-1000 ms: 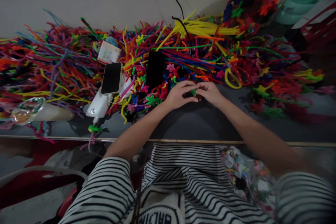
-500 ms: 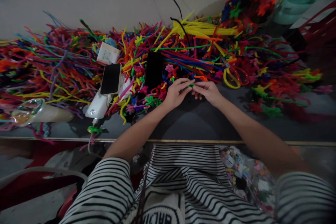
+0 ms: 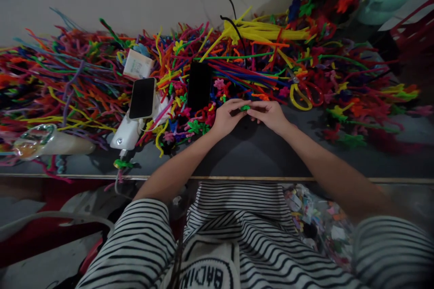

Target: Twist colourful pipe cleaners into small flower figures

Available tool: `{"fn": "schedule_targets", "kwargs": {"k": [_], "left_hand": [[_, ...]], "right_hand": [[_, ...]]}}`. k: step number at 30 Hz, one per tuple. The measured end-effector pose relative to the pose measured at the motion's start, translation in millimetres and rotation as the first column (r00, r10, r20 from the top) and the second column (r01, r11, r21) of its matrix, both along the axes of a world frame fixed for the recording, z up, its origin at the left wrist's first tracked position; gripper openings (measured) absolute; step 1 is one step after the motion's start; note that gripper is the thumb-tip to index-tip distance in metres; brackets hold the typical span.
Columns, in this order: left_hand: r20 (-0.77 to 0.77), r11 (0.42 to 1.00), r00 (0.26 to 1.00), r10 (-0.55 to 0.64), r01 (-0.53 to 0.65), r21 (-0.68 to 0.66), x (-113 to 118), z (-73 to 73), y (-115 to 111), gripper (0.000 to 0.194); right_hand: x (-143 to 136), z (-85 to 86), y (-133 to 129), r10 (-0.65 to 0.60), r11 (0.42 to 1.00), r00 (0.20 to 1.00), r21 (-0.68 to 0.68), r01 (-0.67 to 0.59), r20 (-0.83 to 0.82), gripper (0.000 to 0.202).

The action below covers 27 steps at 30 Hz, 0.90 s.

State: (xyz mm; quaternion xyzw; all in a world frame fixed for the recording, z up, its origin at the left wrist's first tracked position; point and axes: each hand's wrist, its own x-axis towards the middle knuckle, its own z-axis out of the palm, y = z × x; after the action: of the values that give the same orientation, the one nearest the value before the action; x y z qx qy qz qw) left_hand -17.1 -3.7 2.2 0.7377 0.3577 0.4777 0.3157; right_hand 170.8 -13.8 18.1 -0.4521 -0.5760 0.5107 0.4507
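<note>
A small green pipe-cleaner piece [image 3: 245, 108] is pinched between the fingertips of both hands, above the dark tabletop. My left hand [image 3: 228, 116] grips it from the left, fingers bent and thumb close to it. From the other side my right hand [image 3: 270, 115] holds it with thumb and forefinger, its other fingers curled beneath. The piece's exact shape is partly covered by the fingers. Just beyond the hands lie a pink pipe-cleaner flower [image 3: 219, 84] and a black phone [image 3: 199, 86]. Green pipe-cleaner flowers [image 3: 195, 126] lie left of my left hand.
Heaped pipe cleaners [image 3: 98, 76] cover the back of the table [image 3: 264, 158]. Scissors [image 3: 301, 92] with yellow and red handles lie right of the hands. At left are another phone [image 3: 142, 98], a white power bank [image 3: 125, 134] and a lying plastic cup [image 3: 64, 141]. A black cable hangs behind.
The fingers have shifted slightly around the green piece, and more of it shows between them. The whole view has tilted a little; the other things lie as before.
</note>
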Motion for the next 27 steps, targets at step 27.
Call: {"fn": "schedule_targets", "kwargs": {"k": [27], "left_hand": [[0.026,0.979,0.994,0.107,-0.101,-0.177,5.0,-1.6,-2.9,0.018]], "right_hand": [[-3.7,6.3,-4.1,-0.058,0.998,0.997,0.033,0.056,0.049,0.037]]}}
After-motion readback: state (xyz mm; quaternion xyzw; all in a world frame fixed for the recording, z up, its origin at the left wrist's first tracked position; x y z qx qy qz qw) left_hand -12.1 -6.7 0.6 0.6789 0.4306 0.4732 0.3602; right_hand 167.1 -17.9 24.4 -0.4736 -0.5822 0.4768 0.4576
